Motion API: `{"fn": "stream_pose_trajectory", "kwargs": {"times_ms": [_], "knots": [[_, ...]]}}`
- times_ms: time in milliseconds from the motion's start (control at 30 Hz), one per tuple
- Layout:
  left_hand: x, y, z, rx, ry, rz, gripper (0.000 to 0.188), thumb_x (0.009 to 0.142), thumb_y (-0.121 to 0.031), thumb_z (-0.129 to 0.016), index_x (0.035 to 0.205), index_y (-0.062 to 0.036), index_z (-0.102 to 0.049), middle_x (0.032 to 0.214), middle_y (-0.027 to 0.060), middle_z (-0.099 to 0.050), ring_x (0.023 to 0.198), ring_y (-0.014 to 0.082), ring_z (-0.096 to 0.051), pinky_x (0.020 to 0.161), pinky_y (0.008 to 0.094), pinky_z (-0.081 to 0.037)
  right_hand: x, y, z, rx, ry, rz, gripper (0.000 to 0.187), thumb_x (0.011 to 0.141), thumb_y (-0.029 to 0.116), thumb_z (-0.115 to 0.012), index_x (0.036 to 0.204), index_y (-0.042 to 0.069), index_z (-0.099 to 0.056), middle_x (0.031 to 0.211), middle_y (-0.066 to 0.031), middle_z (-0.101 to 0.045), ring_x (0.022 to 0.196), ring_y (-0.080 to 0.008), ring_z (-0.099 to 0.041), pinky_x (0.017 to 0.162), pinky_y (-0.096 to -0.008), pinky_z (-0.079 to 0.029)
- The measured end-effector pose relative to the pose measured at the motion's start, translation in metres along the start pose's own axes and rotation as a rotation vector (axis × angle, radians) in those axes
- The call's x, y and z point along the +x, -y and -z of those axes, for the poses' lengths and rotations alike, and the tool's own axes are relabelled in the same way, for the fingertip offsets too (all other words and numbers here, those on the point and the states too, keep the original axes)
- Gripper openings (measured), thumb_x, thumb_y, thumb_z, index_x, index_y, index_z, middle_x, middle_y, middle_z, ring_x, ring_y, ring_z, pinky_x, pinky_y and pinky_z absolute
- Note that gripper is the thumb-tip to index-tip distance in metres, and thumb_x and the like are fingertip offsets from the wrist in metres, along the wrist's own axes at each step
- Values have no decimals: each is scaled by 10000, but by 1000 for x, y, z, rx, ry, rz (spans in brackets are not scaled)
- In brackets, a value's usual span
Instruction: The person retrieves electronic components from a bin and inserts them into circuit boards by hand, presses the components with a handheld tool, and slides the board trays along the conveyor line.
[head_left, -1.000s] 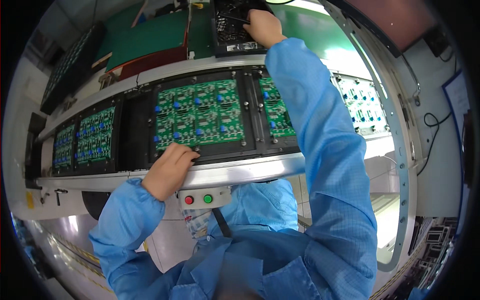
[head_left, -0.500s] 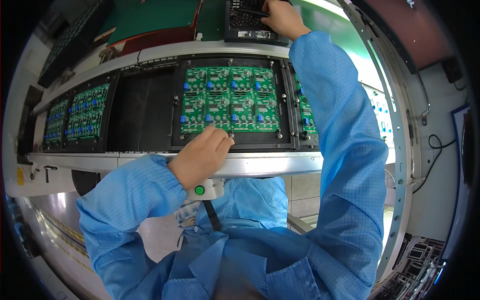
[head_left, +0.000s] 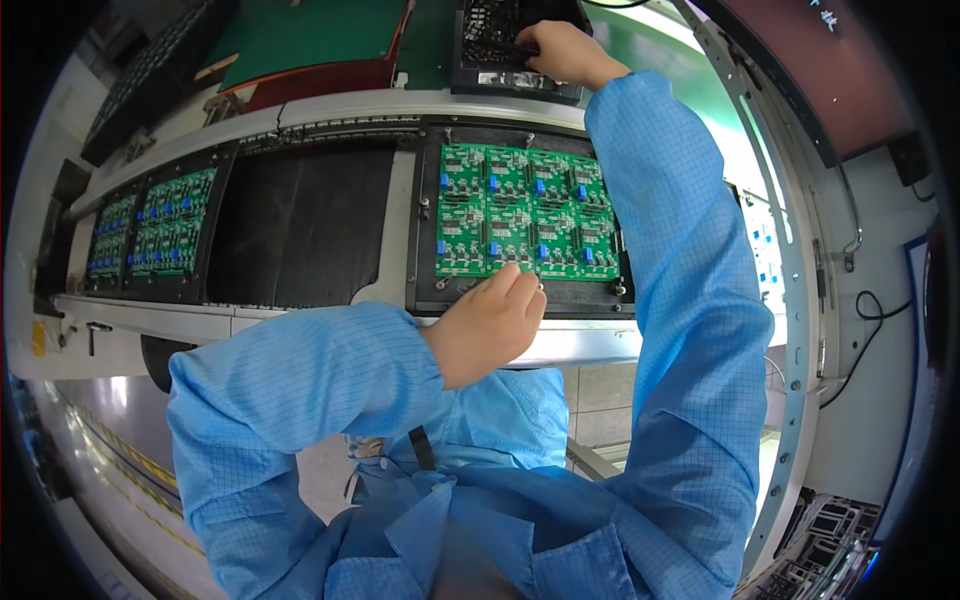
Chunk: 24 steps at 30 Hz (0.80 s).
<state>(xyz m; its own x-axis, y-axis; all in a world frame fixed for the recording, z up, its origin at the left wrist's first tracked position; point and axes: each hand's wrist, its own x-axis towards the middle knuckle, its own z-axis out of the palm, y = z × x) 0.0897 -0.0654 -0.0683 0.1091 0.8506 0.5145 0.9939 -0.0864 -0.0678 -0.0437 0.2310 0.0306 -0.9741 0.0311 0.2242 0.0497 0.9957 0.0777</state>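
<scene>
The left hand (head_left: 490, 325) rests with bent fingers on the near edge of a black tray (head_left: 520, 295); its fingertips touch the tray just below the green circuit boards (head_left: 520, 212) lying in it; it grips nothing. The right hand (head_left: 560, 50) reaches far up to a black box of small parts (head_left: 490, 40) above the line; its fingers curl into the box, but I cannot tell if they hold anything. More green boards (head_left: 150, 235) sit far left.
</scene>
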Motion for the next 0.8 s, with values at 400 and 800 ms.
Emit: {"fn": "stream_pose_trajectory", "kwargs": {"times_ms": [400,800], "knots": [[2,-8,-10,-30,-51,92,143,691,-52,-605,814,-1,-551,857,103,-492,868,219,-496,810,262,-493,-88,58,60,375,-173,53,182,821,153,-752,912,6,-695,781,-76,-664,704,-172,-605,642,-323,-462],[13,77,32,-610,504,-114,180,894,-163,-586,871,9,-636,922,159,-619,925,258,-624,742,369,-538,-195,116,49,701,16,-376,129,796,15,-770,892,-2,-685,752,-4,-646,660,-46,-517,573,-238,-401]]}}
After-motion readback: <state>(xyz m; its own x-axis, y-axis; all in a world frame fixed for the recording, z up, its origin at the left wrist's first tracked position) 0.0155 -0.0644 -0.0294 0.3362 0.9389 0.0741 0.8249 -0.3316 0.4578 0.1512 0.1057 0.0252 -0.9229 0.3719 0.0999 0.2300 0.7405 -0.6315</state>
